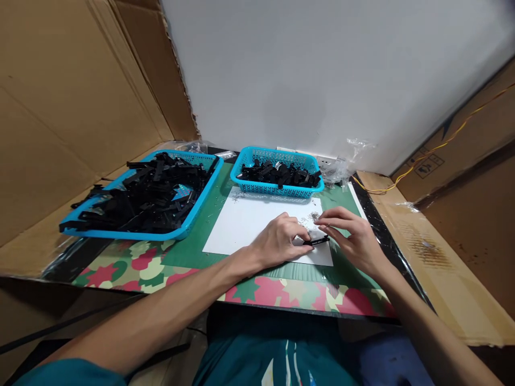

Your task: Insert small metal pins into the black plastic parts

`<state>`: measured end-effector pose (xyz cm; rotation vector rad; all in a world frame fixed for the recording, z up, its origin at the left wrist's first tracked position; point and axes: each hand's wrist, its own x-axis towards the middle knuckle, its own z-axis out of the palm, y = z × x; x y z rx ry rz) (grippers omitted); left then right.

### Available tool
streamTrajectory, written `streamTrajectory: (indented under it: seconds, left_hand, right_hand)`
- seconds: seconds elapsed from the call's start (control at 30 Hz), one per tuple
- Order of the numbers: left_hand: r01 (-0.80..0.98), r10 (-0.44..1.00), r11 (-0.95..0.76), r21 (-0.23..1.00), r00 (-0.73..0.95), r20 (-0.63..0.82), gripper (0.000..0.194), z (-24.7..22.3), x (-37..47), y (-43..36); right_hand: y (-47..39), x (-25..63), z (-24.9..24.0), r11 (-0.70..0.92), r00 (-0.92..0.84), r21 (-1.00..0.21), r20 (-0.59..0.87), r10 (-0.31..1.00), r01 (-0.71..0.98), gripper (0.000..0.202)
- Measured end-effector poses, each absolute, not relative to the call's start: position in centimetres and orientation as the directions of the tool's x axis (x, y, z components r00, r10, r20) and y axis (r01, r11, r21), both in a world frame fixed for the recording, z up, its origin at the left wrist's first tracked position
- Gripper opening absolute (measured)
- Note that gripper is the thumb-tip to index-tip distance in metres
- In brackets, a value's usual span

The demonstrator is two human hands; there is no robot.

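My left hand (281,239) rests on the white sheet (257,225) and pinches one end of a slim black plastic part (318,242) between thumb and fingers. Just beyond the part's other end is my right hand (351,231), its thumb and fingertips brought close together. Whatever lies between those fingertips is too small to make out. A little heap of tiny metal pieces (313,216) is scattered on the paper beside the right fingertips. More tiny pieces (237,196) lie near the sheet's far left corner.
A large blue basket (201,206) piled with black plastic parts stands at the left. Behind the sheet sits a smaller blue basket (277,188) of black pieces. Cardboard walls (80,69) flank the table, and a yellow wire (442,143) hangs at the right.
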<state>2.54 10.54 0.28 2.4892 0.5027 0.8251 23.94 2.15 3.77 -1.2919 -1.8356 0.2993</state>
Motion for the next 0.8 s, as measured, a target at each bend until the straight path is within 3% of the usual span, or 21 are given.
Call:
streamTrajectory:
  seconds: [0.13,0.23,0.43,0.8]
  left_hand:
    - [0.182,0.419,-0.866,0.466,0.773,0.476,0.012,0.2,2.6,10.5]
    - [0.186,0.396,-0.888,0.421,0.774,0.494,0.012,0.1,2.6,10.5]
    - [0.191,0.393,-0.892,0.409,0.775,0.495,0.011,0.0,2.7,10.4]
    - [0.144,0.410,-0.850,0.506,0.784,0.466,0.019,-0.2,2.5,10.6]
  right_hand:
    - [2.3,22.3,3.3,0.265,0.141,-0.850,0.362,0.922,0.455,0.017]
    - [2.3,21.4,2.8,0.205,0.206,-0.911,0.291,0.934,0.358,0.026]
    - [2.1,20.9,2.4,0.186,0.212,-0.884,0.299,0.930,0.428,0.024]
    - [1.7,20.1,2.7,0.265,0.132,-0.662,0.486,0.864,0.702,0.029]
